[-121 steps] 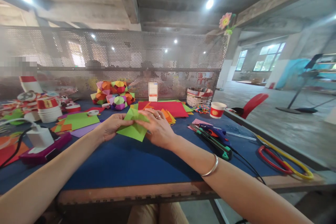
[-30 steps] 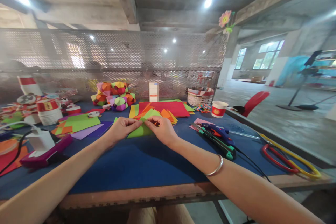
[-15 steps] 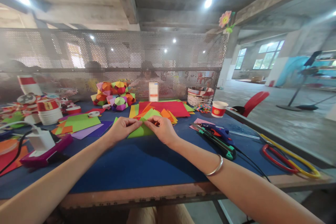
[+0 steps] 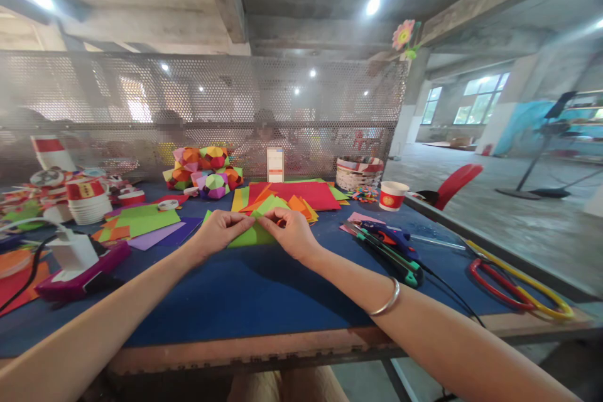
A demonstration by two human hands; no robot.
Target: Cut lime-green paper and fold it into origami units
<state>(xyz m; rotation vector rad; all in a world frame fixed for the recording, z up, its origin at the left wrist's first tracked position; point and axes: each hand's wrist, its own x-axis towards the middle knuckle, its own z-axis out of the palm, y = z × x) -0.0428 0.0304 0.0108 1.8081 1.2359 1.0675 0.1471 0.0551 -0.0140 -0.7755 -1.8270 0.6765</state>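
Observation:
A sheet of green paper point(image 4: 254, 233) is held between my two hands above the blue table mat. My left hand point(image 4: 222, 232) pinches it between thumb and forefinger from the left. On the right side, the thumb and fingers of my right hand point(image 4: 294, 233) grip it too, the fingertips of both hands almost meeting. Part of the paper is hidden behind my fingers. Directly beyond my hands lie a red sheet point(image 4: 301, 193) and loose orange paper pieces point(image 4: 301, 206). Folded paper balls point(image 4: 207, 171) in several colours are stacked at the back left.
To the right lie a green-and-black utility knife point(image 4: 389, 256), a blue glue gun point(image 4: 389, 235) and red-and-yellow scissors point(image 4: 513, 289). A paper cup point(image 4: 393, 195) and a woven basket point(image 4: 359, 174) stand behind. On the left are a purple power strip point(image 4: 85, 273) and stacked cups point(image 4: 89, 201).

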